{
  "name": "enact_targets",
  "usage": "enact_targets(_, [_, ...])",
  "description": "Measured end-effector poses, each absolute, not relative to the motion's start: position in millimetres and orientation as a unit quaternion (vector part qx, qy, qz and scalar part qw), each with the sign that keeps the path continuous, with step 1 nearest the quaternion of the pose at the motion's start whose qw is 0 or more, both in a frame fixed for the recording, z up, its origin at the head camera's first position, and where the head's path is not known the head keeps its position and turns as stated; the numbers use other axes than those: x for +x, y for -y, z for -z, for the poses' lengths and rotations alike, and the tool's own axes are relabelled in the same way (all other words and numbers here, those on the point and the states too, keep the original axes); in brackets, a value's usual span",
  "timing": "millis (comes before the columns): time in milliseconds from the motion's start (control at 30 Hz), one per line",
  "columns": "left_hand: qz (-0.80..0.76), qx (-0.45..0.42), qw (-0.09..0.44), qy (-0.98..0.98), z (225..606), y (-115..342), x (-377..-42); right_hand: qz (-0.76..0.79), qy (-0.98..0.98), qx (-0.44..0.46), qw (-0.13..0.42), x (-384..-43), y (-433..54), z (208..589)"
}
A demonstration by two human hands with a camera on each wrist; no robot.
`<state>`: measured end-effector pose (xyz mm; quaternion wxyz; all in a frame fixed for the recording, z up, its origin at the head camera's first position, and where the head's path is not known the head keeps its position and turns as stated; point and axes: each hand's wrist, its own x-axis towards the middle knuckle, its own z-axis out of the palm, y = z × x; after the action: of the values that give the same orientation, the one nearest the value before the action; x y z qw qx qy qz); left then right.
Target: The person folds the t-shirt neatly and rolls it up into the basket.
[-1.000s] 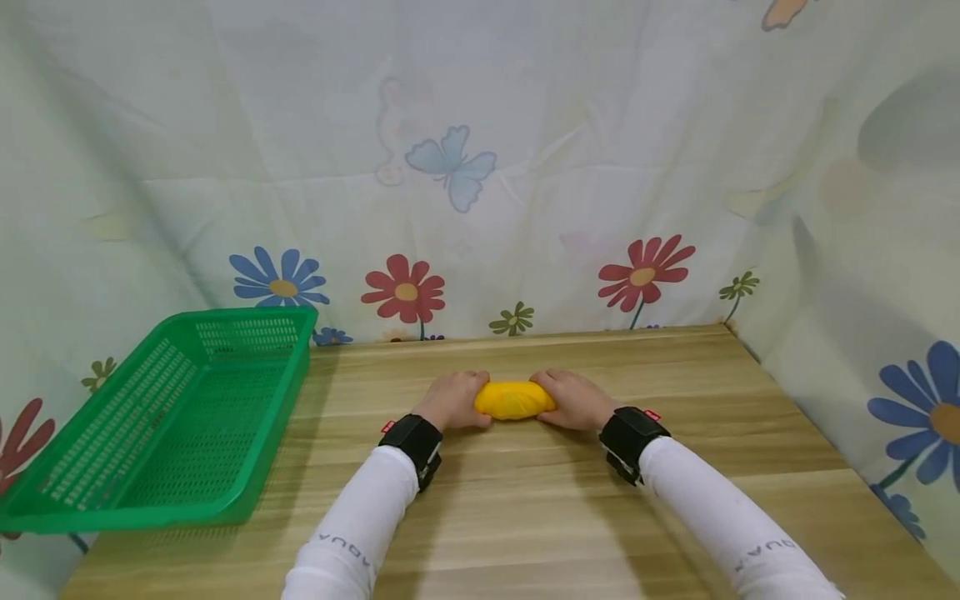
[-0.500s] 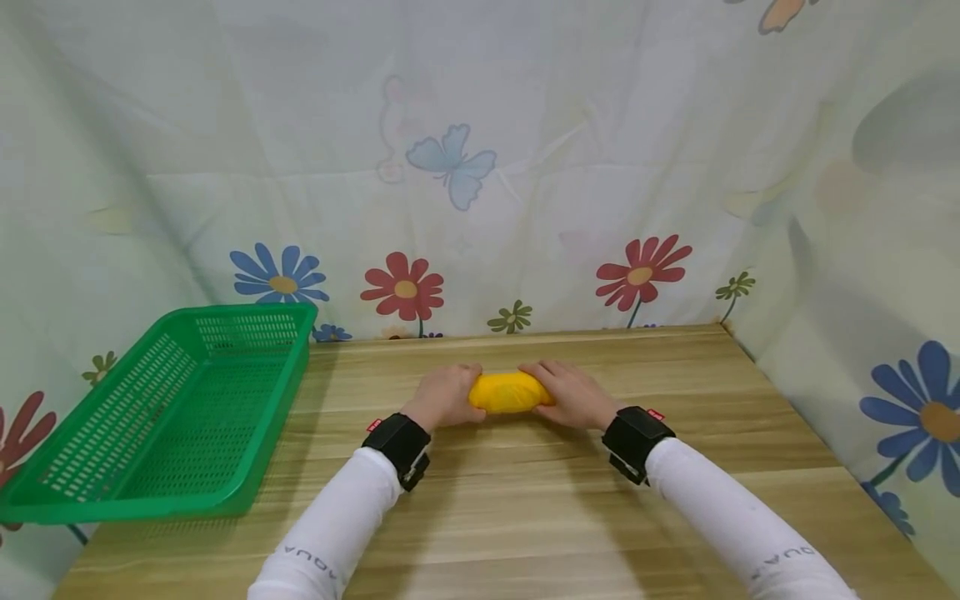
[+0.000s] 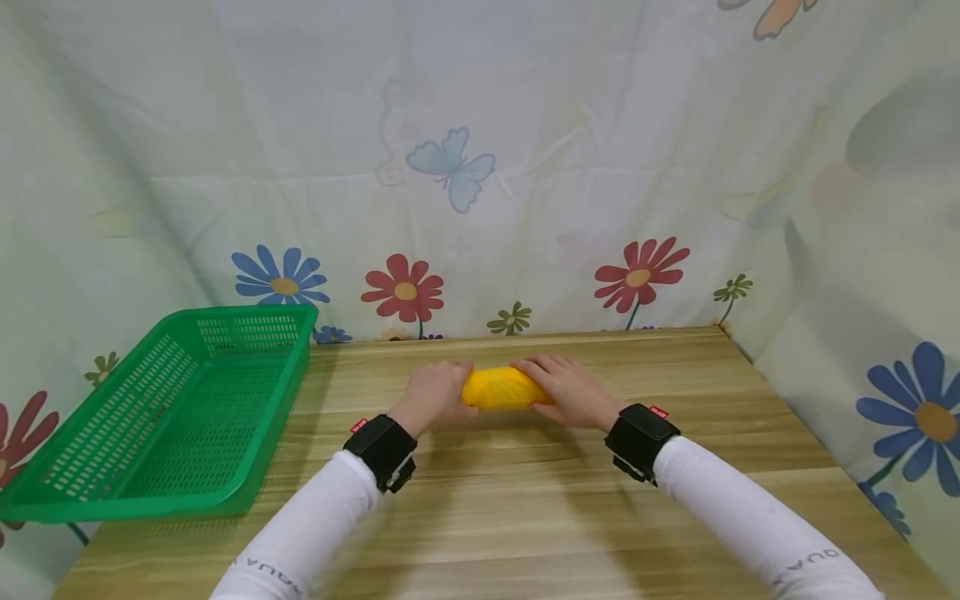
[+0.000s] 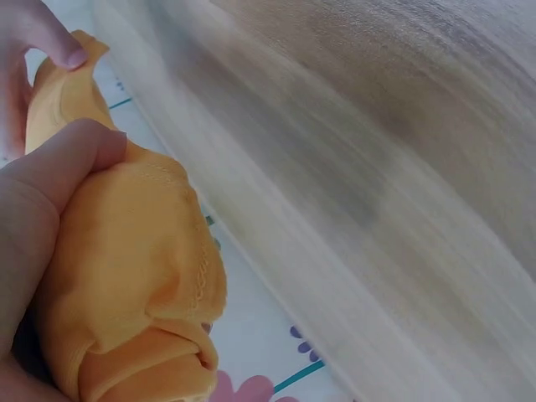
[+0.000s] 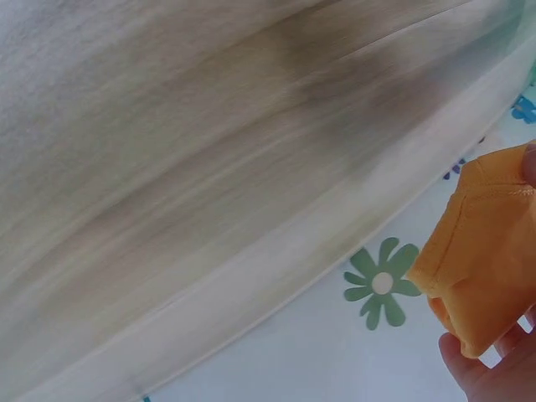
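A rolled-up yellow cloth (image 3: 501, 388) lies crosswise between my two hands over the far middle of the table. Stitched seams and folded-in layers show on the yellow cloth (image 4: 138, 243) in the left wrist view. My left hand (image 3: 437, 393) grips its left end, thumb towards me. At the right end, my right hand (image 3: 573, 393) holds it with the fingers over the top and the thumb below. The right wrist view catches only part of the right hand (image 5: 507, 377) under a loose corner of the cloth. Whether the roll touches the table cannot be told.
A green plastic basket (image 3: 258, 450) with slotted walls stands on the left side of the wooden table (image 3: 495, 517). A flower-printed curtain (image 3: 525, 208) hangs behind the table and along both sides.
Both hands keep their grip. The yellow roll has shifted slightly left and away from me, and my right fingers now reach further over it. The basket stays put.
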<state>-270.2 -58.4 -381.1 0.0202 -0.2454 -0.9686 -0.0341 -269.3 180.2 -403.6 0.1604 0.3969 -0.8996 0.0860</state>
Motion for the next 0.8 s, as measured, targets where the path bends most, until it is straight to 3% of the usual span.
enact_targets(533, [-0.017,-0.244,0.068,0.967,361,81,-250,-0.065,0.897,0.408,0.159,-258,-164,391])
enact_targets(800, [-0.012,-0.205,0.096,0.974,345,107,-244,-0.062,0.882,0.426,0.19,-251,-158,386])
